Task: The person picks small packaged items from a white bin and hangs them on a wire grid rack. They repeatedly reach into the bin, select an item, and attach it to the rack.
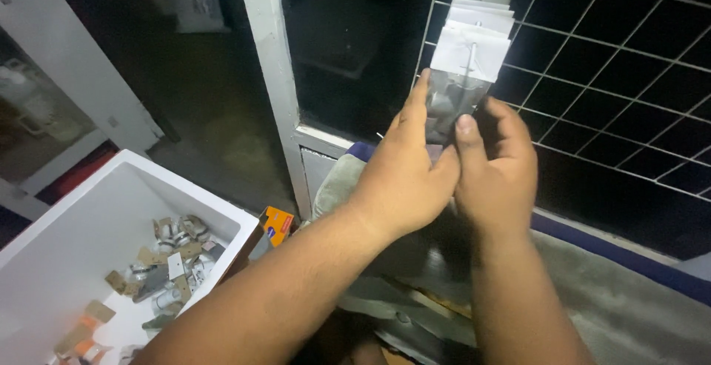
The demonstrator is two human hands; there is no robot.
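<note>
1. A white wire grid panel (pixel 607 61) stands behind and to the right of both hands, against a dark background.
2. A white foam box (pixel 81 224) sits well to the left of the hands and lower, open at the top, with small carded packets (pixel 174 258) heaped inside it.
3. A grey cloth (pixel 622 298) lies beneath and to the right of the forearms.
4. A row of white-headed hanging packets (pixel 478 17) hangs on a hook of the grid, just above the hands.
5. The left hand (pixel 407 172) has its fingers stretched upward along the left edge of the small clear plastic packet (pixel 452 102), touching it.
6. The right hand (pixel 496 165) pinches the same packet from the right, thumb pressed on its front.
7. That packet is the front one of the row, between the two hands.
8. A small orange box (pixel 278 224) lies left of the left wrist, beside the foam box.
</note>
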